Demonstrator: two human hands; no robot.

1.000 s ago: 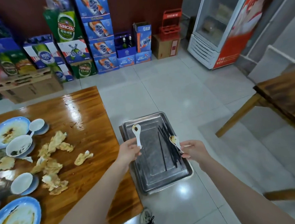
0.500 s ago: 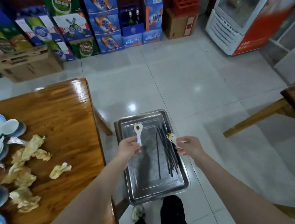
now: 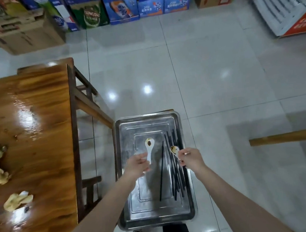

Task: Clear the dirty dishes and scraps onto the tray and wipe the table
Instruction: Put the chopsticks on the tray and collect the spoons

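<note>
A metal tray (image 3: 131, 205) sits low beside the wooden table (image 3: 38, 110), with several black chopsticks (image 3: 175, 178) lying along its right half. My left hand (image 3: 137, 165) pinches the handle of a white spoon (image 3: 149, 145) stained with brown sauce, bowl pointing away, over the tray's middle. My right hand (image 3: 191, 158) pinches a second sauce-stained white spoon (image 3: 174, 150) above the chopsticks. Crumpled used napkins (image 3: 17, 199) lie on the table at the left edge of view.
The table's right edge and legs stand just left of the tray. Stacked beer cartons (image 3: 89, 12) and a cardboard box (image 3: 23, 36) line the far wall. A fridge base (image 3: 284, 4) is at upper right, a wooden bench edge (image 3: 285, 136) at right.
The view has swung right and down, so the bowls and plates on the table have left the frame. Both hands, each with its spoon, have stayed over the tray.
</note>
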